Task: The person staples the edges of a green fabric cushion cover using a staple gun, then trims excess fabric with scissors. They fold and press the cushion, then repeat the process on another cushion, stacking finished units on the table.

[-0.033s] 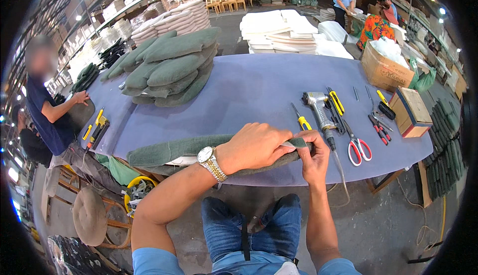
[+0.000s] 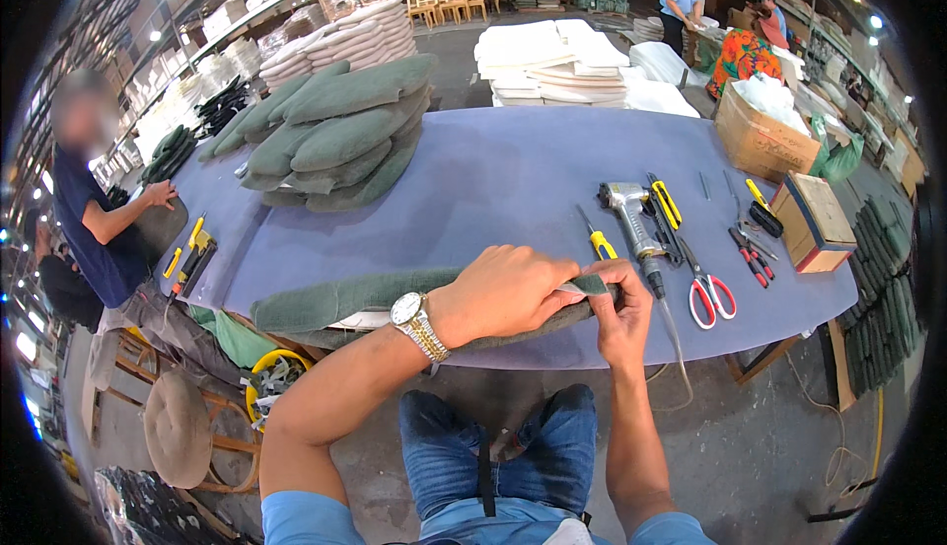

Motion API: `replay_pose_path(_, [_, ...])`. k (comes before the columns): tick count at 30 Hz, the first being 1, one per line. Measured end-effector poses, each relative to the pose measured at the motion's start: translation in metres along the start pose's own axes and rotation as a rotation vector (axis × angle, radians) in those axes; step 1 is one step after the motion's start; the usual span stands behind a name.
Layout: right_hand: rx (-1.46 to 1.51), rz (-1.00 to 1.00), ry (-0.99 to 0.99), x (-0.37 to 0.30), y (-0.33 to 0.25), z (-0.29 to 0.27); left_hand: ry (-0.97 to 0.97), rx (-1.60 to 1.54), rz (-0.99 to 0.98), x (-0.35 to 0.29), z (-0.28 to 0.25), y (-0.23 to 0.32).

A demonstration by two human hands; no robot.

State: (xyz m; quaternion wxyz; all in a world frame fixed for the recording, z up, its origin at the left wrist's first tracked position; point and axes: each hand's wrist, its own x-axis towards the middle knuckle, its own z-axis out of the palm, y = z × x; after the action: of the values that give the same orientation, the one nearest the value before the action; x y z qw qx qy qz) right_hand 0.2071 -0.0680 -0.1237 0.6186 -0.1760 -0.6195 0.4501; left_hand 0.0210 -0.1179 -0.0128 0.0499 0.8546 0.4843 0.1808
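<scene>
A dark green fabric-covered seat cushion point(image 2: 326, 293) stands on its long edge at the table's near side, with a strip of pale lining showing along its opening. My left hand point(image 2: 508, 289), a metal watch on its wrist, is closed over the cushion's upper edge near the right end. At that end my right hand point(image 2: 621, 303) pinches the green fabric, thumb toward me. Both hands nearly touch there, and the fingers partly hide the fabric fold. Just beyond them lie a yellow-handled screwdriver point(image 2: 600, 239) and an air staple gun point(image 2: 631, 215) with its hose.
Red-handled scissors point(image 2: 708, 293), yellow cutters point(image 2: 666, 205), pliers point(image 2: 752, 254) and a cardboard box point(image 2: 814, 221) lie to the right on the blue-covered table point(image 2: 513, 170). Green cushions point(image 2: 345, 131) are piled at the back left. A person point(image 2: 94, 210) handles a panel on the left.
</scene>
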Motion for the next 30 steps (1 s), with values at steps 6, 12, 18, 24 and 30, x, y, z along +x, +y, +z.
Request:
replay_pose_path(6, [-0.018,-0.063,0.054,-0.008,0.004,0.002,0.012,-0.003,0.017,-0.002,0.002,0.006])
replay_pose_path(12, [-0.065,-0.056,0.069,0.005,0.005,0.002,-0.054,-0.031,0.016,0.013,-0.004,-0.006])
replay_pose_path(18, [-0.049,-0.030,0.102,0.001,0.006,0.003,-0.182,-0.086,0.101,0.032,-0.018,-0.018])
replay_pose_path(24, [-0.071,-0.037,0.103,0.007,0.001,0.008,-0.151,-0.131,0.024,0.032,-0.015,-0.020])
replay_pose_path(30, [-0.086,-0.028,0.103,0.003,0.000,0.006,-0.117,-0.172,0.016,0.032,-0.006,-0.024])
